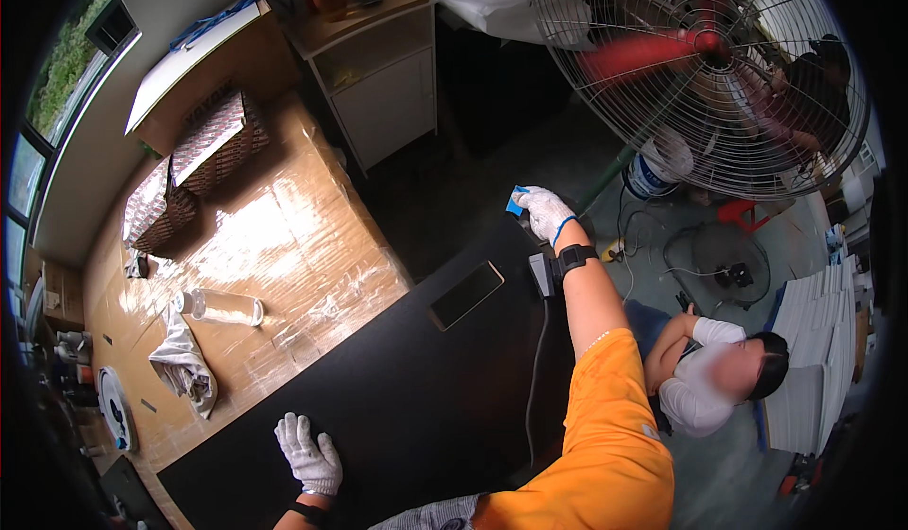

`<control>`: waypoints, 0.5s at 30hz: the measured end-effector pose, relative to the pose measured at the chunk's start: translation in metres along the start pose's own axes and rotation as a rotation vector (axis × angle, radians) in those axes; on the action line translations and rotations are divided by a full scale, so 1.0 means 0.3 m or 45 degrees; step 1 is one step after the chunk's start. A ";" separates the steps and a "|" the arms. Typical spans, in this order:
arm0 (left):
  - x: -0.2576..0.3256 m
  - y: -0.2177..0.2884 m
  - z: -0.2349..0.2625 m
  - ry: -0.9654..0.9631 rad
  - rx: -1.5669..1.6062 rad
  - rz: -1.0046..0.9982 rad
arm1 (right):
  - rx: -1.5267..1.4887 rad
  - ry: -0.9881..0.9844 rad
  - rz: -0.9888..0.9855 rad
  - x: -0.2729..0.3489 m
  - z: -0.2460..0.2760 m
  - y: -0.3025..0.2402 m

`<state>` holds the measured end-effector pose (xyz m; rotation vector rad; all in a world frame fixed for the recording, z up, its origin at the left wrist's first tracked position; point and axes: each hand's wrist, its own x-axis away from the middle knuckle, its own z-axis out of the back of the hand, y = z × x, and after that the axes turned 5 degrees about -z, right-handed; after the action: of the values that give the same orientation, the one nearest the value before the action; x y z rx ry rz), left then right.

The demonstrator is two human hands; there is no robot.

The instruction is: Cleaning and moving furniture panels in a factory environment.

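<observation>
A large black board (pixel 407 388) lies at a slant in front of me. My left hand (pixel 309 454), in a white knit glove, rests flat on its near left part with fingers spread, holding nothing. My right hand (pixel 546 212), gloved too, reaches to the board's far right corner. Its fingers are closed on a small blue piece (pixel 516 201), whose kind I cannot make out. A phone (pixel 467 295) lies on the board, left of my right forearm. Beside my right wrist, at the board's edge, is a grey and black device (pixel 542 275) with a cord.
A film-wrapped cardboard surface (pixel 312 303) holds a clear bottle (pixel 222 307), a grey cloth (pixel 184 364) and patterned boxes (pixel 218 142). A big caged fan (pixel 707 43) stands far right. A person (pixel 705 379) sits at the right by stacked white sheets (pixel 813 360); cables lie on the floor.
</observation>
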<state>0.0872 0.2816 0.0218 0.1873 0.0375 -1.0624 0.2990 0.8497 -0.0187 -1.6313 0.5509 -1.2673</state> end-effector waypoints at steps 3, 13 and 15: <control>0.008 -0.012 0.004 -0.010 -0.023 0.024 | 0.402 -0.071 -0.014 0.029 -0.039 -0.042; 0.017 -0.015 0.014 0.011 -0.045 0.034 | 0.412 0.012 -0.100 0.032 -0.070 -0.046; 0.002 0.002 -0.001 -0.004 -0.005 0.011 | 0.510 0.161 0.068 0.009 0.013 -0.002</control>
<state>0.0880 0.2816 0.0214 0.1822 0.0359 -1.0539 0.3034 0.8494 -0.0170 -1.2034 0.3830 -1.3485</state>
